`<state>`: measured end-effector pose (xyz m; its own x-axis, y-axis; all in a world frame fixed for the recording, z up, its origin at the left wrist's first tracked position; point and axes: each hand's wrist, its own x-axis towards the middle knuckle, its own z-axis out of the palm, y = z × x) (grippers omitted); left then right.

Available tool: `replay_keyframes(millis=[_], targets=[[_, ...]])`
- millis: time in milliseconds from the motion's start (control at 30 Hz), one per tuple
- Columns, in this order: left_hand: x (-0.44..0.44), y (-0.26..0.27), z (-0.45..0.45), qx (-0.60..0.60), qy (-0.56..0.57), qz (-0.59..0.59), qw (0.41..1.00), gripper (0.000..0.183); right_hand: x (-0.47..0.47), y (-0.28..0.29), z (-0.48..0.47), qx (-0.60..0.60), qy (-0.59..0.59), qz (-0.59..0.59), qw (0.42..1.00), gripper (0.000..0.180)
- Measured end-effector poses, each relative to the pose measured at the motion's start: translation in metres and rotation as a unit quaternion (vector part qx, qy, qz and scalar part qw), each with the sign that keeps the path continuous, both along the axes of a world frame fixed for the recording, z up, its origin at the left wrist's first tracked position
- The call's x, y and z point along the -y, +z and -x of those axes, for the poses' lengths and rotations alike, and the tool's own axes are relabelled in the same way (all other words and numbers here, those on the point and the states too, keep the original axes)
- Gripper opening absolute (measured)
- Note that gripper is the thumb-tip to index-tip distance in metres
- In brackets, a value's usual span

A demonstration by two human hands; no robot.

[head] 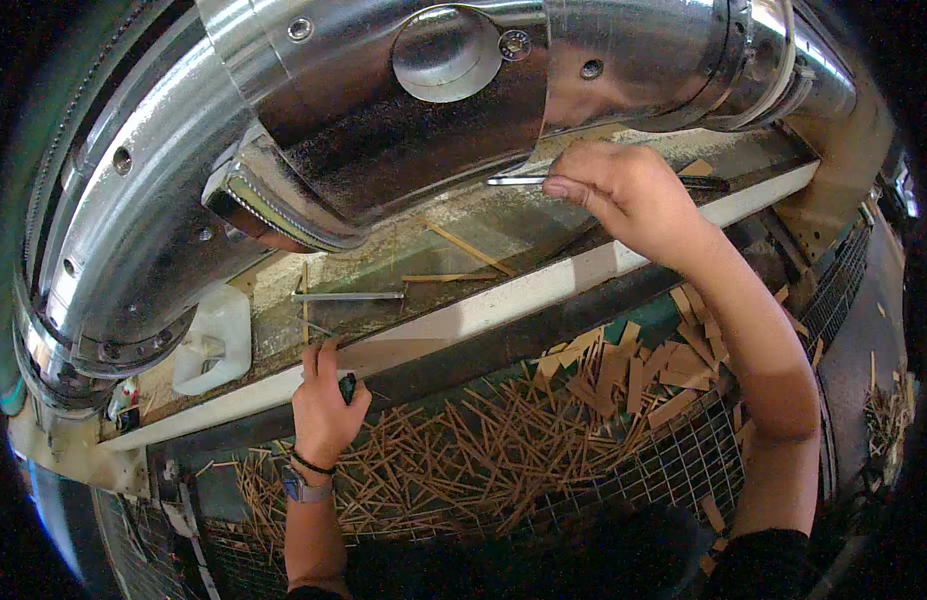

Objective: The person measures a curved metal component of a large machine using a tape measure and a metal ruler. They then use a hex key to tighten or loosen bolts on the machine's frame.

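My right hand (621,199) pinches a slim metal tool (514,181) with a dark handle, holding it level just below the large steel cylinder (403,127). A curved cutting-die segment with a toothed edge (283,206) sits on the cylinder's underside. My left hand (328,409), with a watch and a dark bracelet on its wrist, is at the pale ledge, a small dark object (347,388) between thumb and fingers. Above it on the dusty machine bed lies a hex key (349,296), near thin strips of cardboard (467,247).
A white cut-open plastic container (214,341) stands on the bed at the left. The white ledge (463,311) crosses in front. Below lie many cardboard strips (463,450) and larger scraps (621,367), beside a wire mesh (688,450).
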<state>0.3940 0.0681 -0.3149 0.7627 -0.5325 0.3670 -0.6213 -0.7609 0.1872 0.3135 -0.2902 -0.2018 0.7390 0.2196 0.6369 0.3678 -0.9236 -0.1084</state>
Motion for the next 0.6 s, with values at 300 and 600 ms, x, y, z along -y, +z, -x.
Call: replay_keyframes(millis=[300,600], targets=[[-0.0022,-0.0067,-0.0042,0.016,-0.006,0.000,1.000,0.055,-0.0023,0.0008,0.0021,0.053,-0.037,0.059,0.996,0.015],[-0.0028,-0.0040,0.0001,0.027,-0.013,-0.004,1.000,0.055,-0.0002,0.0055,0.0001,0.090,-0.021,0.109,0.990,0.014]])
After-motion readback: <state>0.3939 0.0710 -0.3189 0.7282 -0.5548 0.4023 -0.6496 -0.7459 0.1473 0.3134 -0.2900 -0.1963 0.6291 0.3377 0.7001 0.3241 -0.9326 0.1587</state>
